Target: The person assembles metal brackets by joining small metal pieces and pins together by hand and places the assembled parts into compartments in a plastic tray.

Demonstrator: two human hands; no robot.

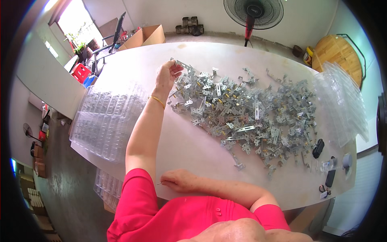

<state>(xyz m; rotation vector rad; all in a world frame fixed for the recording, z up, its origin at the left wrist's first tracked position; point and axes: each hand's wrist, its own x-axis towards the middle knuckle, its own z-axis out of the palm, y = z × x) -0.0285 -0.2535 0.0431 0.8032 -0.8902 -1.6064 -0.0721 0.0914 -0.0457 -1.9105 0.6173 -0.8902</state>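
My left hand (166,75) reaches to the far edge of a heap of small metal brackets (242,109). Its fingers are closed on the end of a long, flat metal bracket (183,64) with holes in it. Close to my chest, at the near edge of the table, my right hand (180,180) is closed with its back up. From its fingertips sticks a short, thin metal piece (159,183), too small to name exactly. Some pieces in the heap have brass-coloured parts.
Stacked clear plastic trays (109,121) with metal parts lie on the white table (177,141) at left. More clear trays (338,101) lean at right. Near them are a black case (318,148), a tape roll (347,160) and a dark phone-like object (330,177). A fan (254,14) stands beyond.
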